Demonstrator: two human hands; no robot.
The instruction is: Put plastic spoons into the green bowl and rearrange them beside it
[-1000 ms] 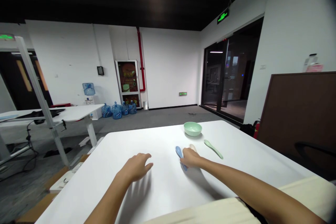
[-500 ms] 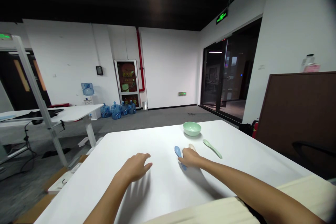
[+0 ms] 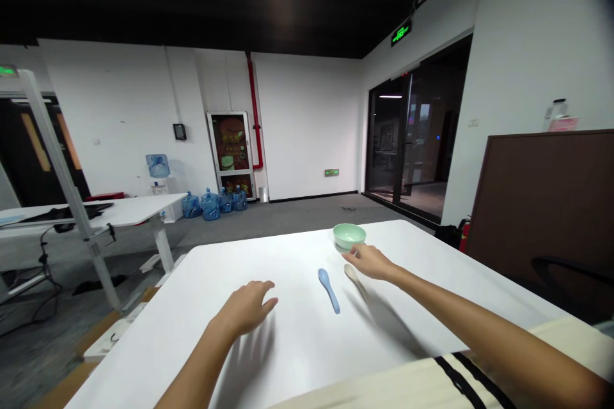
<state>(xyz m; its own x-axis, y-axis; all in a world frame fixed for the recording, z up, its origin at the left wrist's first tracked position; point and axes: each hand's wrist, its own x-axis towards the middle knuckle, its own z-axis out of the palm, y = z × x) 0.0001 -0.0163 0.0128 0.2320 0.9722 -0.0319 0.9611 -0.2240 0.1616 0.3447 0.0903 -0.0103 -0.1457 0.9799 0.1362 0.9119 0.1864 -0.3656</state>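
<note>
My right hand [image 3: 371, 262] hovers just in front of the pale green bowl [image 3: 350, 234], its fingers slightly apart with nothing visible in them. Below it on the white table lies a beige spoon [image 3: 355, 281], apart from the fingers. To the left of that a blue spoon [image 3: 329, 292] rests flat, handle toward me. The green spoon is out of sight, apparently behind my right hand and forearm. Over the table's left part, my left hand [image 3: 249, 305] is open, thumb and fingers spread, touching none of the spoons.
The white table [image 3: 288, 345] has its far edge just behind the bowl. Cardboard boxes [image 3: 98, 339] and white items sit on the floor at left. A brown partition [image 3: 551, 217] stands to the right, and blue water bottles [image 3: 210, 204] are by the far wall.
My right hand has moved from the blue spoon up and right toward the bowl, leaving the blue spoon on the table. The green spoon has become covered. My left hand stays put.
</note>
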